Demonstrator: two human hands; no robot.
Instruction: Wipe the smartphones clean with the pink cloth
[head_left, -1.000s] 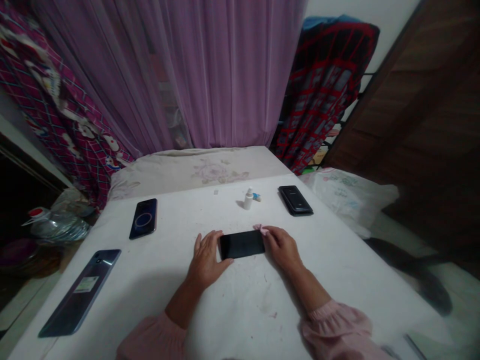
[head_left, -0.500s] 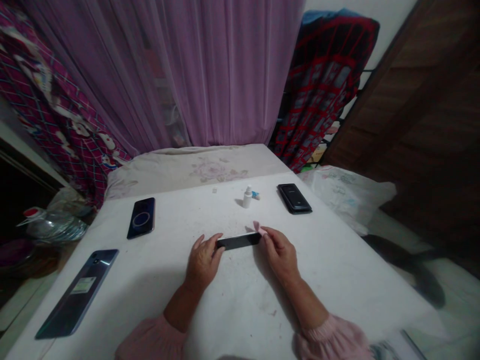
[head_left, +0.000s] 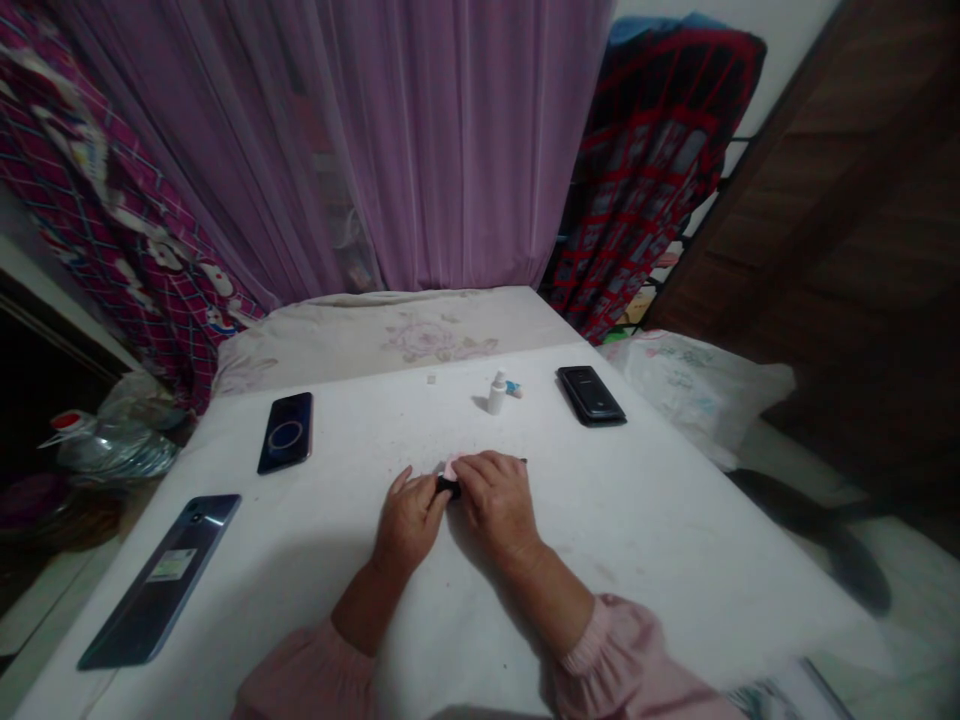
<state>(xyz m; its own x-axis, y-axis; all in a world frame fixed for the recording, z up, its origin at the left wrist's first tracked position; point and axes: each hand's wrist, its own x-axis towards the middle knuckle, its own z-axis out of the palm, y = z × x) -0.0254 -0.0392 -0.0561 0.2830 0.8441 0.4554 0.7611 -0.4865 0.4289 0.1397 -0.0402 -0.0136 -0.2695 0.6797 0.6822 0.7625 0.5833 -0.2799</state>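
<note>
Near the middle of the white-covered table, my left hand [head_left: 409,520] is closed on the left end of a dark phone [head_left: 448,488], tilted up on its edge. My right hand [head_left: 501,508] pinches a small pink cloth [head_left: 451,467] and presses it to the phone close to my left fingers. Most of the phone is hidden behind my right hand. Beyond it stands a small white spray bottle [head_left: 496,394], with a little blue-and-white item [head_left: 513,388] beside it.
Two phones lie at the left: a dark one with a ring on its screen [head_left: 286,433] and a larger one with a label [head_left: 161,580]. A black phone [head_left: 591,395] rests at the back right. A water bottle [head_left: 112,445] and a plastic bag [head_left: 694,385] flank the table.
My right hand has slid left along the phone with the pink cloth, from its right end to near my left hand. My left hand keeps its grip.
</note>
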